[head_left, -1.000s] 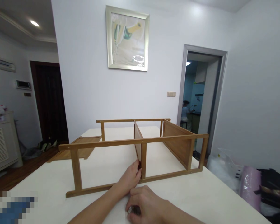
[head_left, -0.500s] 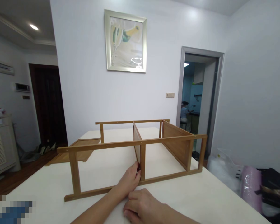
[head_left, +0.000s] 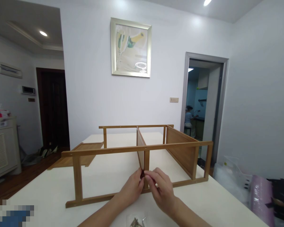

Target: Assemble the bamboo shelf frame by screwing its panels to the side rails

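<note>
A half-built wooden shelf frame (head_left: 104, 149) lies on its side on the white table (head_left: 203, 201). My left hand (head_left: 132, 186) is closed against the foot of the frame's middle upright, with a small dark thing pinched at its fingertips. Beside it, my right hand (head_left: 162, 186) pinches something small I cannot make out at the same upright, and the two hands nearly touch. A small bag of metal hardware (head_left: 136, 222) lies on the table near the bottom edge, just below my wrists.
A loose wooden panel (head_left: 79, 154) rests at the table's far left corner. Plastic bags and a purple roll (head_left: 259, 192) crowd the right side. A person (head_left: 188, 119) stands in the room beyond the doorway. A white cabinet (head_left: 2, 142) stands at left.
My right hand has left the hardware bag near the table's front edge and risen to the middle upright beside my left hand. The left hand has stayed put. The hardware bag lies uncovered.
</note>
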Demonstrator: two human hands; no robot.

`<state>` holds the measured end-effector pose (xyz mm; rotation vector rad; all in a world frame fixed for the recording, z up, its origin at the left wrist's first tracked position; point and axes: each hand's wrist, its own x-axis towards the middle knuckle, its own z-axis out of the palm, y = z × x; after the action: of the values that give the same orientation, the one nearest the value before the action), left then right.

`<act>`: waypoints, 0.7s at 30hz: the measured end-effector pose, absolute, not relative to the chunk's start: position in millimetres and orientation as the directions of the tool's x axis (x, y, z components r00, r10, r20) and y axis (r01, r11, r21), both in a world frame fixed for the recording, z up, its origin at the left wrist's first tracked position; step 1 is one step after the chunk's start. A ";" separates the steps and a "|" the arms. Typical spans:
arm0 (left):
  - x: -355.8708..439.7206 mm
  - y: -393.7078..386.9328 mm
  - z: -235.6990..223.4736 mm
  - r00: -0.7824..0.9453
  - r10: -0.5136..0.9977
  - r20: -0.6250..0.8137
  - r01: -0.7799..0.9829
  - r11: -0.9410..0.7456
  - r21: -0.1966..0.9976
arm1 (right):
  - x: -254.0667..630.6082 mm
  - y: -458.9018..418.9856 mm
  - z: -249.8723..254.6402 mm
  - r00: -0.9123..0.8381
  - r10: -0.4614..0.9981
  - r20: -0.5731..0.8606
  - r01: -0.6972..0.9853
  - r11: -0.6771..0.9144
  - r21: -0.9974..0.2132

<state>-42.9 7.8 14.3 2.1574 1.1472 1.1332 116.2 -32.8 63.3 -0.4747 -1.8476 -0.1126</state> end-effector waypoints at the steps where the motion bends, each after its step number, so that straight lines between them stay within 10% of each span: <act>1: -42.8 7.2 14.7 0.315 0.833 0.455 0.469 -0.554 0.688 | 117.3 -30.5 72.4 -0.200 0.269 0.942 0.371 0.911 -0.181; 21: -41.6 9.7 12.2 0.282 0.853 0.440 0.513 -0.521 0.682 | 93.1 -3.8 95.6 0.060 0.244 0.968 0.420 0.873 -0.246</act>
<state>-41.6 9.7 12.2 2.1481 1.2283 1.1254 93.1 -3.8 95.6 -0.5452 -1.5290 -0.1435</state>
